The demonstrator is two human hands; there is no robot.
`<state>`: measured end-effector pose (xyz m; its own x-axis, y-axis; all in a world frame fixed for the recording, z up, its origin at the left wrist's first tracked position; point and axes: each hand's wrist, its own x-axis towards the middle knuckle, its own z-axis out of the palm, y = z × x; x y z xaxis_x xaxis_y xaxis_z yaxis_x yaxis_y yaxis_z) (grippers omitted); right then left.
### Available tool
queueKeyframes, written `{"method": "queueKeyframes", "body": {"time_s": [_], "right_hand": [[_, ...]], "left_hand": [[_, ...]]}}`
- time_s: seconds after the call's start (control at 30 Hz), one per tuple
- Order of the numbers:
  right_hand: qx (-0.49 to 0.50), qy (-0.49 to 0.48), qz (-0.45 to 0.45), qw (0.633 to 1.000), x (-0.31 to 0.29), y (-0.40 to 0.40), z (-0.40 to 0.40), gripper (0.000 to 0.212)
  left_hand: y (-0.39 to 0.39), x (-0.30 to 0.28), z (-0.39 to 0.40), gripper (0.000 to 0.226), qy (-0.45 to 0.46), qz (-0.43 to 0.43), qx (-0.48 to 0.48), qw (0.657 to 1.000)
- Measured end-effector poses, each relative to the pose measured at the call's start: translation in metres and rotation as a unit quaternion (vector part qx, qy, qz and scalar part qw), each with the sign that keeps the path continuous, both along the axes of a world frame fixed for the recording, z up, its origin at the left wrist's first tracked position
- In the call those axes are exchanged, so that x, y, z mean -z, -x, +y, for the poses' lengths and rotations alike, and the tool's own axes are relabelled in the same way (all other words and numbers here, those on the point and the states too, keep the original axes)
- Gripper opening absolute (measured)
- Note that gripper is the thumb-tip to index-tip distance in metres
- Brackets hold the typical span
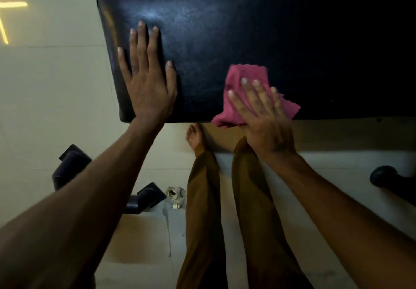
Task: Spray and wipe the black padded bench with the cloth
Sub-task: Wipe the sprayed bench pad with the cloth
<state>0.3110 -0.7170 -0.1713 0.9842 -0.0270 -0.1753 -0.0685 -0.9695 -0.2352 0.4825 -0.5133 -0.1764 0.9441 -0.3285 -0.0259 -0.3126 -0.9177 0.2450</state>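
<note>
The right hand [263,117] lies flat on the pink cloth [245,74], fingers straight and slightly spread, pressing it onto the bench [247,29] near the pad's 6 o'clock edge. The cloth is crumpled; one fold sticks out past the fingertips toward 12 o'clock, another toward 3 o'clock, and a corner at 7 o'clock hangs just over the bench's near edge. The thumb is hidden under the hand, so its grip on the cloth cannot be told.

The left hand [146,79] rests palm down on the bare pad at 9 o'clock from the cloth, well apart from it. Its fingers are straight and spread, the thumb out toward 3 o'clock, holding nothing. The little finger lies just beside the pad's left edge.

The bench's black padded top fills the upper part of the view, with a dull sheen near the left hand's fingertips and deep shadow toward 2 o'clock.

Below the near edge, brown trousers [202,198] and a bare foot [193,135] stand on a pale tiled floor [56,108]. Dark frame parts [72,165] sit at 8 o'clock, and another dark rounded part [385,176] at 4 o'clock.
</note>
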Motion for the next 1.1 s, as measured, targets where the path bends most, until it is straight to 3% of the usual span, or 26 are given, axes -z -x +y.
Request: {"method": "queueKeyframes", "body": {"time_s": [0.13, 0.2, 0.27, 0.33, 0.4, 0.43, 0.5, 0.57, 0.6, 0.63, 0.7, 0.77, 0.8, 0.87, 0.97, 1.03, 1.1], "right_hand": [[0.248, 0.017, 0.004, 0.969, -0.010, -0.003, -0.001, 0.057], [0.308, 0.018, 0.014, 0.951, -0.010, -0.018, 0.024, 0.056], [0.224, 0.030, 0.030, 0.974, -0.005, -0.022, 0.030, 0.058], [0.013, 0.036, 0.023, 0.999, -0.002, -0.021, 0.002, 0.062], [-0.118, 0.039, -0.007, 0.992, 0.003, -0.022, -0.042, 0.067], [-0.100, 0.034, -0.008, 0.994, 0.004, -0.020, -0.056, 0.068], [0.096, 0.031, -0.002, 0.995, -0.002, -0.016, -0.053, 0.062], [0.304, 0.036, 0.010, 0.952, -0.009, -0.018, -0.017, 0.060], [0.323, 0.034, 0.022, 0.945, -0.012, -0.021, 0.001, 0.061], [0.273, 0.027, 0.034, 0.961, -0.014, -0.021, 0.015, 0.062], [0.066, 0.020, 0.030, 0.997, -0.005, -0.011, 0.019, 0.061], [-0.027, 0.019, -0.006, 0.999, 0.003, 0.000, -0.009, 0.060], [0.002, 0.019, -0.010, 1.000, 0.006, 0.009, -0.020, 0.067], [0.179, 0.028, -0.008, 0.983, 0.004, 0.021, -0.026, 0.068], [0.404, -0.004, -0.004, 0.915, -0.003, 0.010, 0.009, 0.058], [0.362, -0.010, 0.018, 0.932, -0.003, 0.002, 0.026, 0.060], [0.200, 0.009, 0.044, 0.979, 0.000, 0.015, 0.013, 0.070]], "left_hand": [[0.000, -0.003, 0.000, 0.061, 0.008, 0.016, -0.009, 1.000], [0.001, -0.003, -0.002, 0.062, 0.009, 0.017, -0.007, 1.000], [0.001, -0.002, -0.001, 0.062, 0.016, 0.022, -0.011, 1.000], [0.001, -0.003, -0.001, 0.062, 0.020, 0.023, -0.015, 0.999], [0.000, -0.005, -0.002, 0.062, 0.022, 0.028, -0.014, 0.999], [0.000, -0.006, -0.004, 0.063, 0.023, 0.035, -0.016, 0.999], [0.001, -0.009, -0.006, 0.063, 0.023, 0.048, -0.025, 0.998], [0.002, -0.010, -0.008, 0.063, 0.021, 0.053, -0.032, 0.998], [0.003, -0.010, -0.010, 0.063, 0.019, 0.054, -0.035, 0.998], [0.003, -0.009, -0.010, 0.064, 0.015, 0.054, -0.039, 0.998], [0.003, -0.009, -0.009, 0.064, 0.008, 0.056, -0.041, 0.998], [0.001, -0.008, -0.008, 0.063, 0.012, 0.061, -0.032, 0.998], [0.000, -0.008, -0.007, 0.063, 0.015, 0.063, -0.026, 0.998], [0.000, -0.009, -0.006, 0.063, 0.012, 0.062, -0.021, 0.998], [0.001, -0.011, -0.009, 0.063, 0.007, 0.066, -0.027, 0.997], [0.002, -0.013, -0.014, 0.064, 0.008, 0.073, -0.037, 0.997], [0.005, -0.016, -0.021, 0.064, 0.001, 0.073, -0.019, 0.997]]}}
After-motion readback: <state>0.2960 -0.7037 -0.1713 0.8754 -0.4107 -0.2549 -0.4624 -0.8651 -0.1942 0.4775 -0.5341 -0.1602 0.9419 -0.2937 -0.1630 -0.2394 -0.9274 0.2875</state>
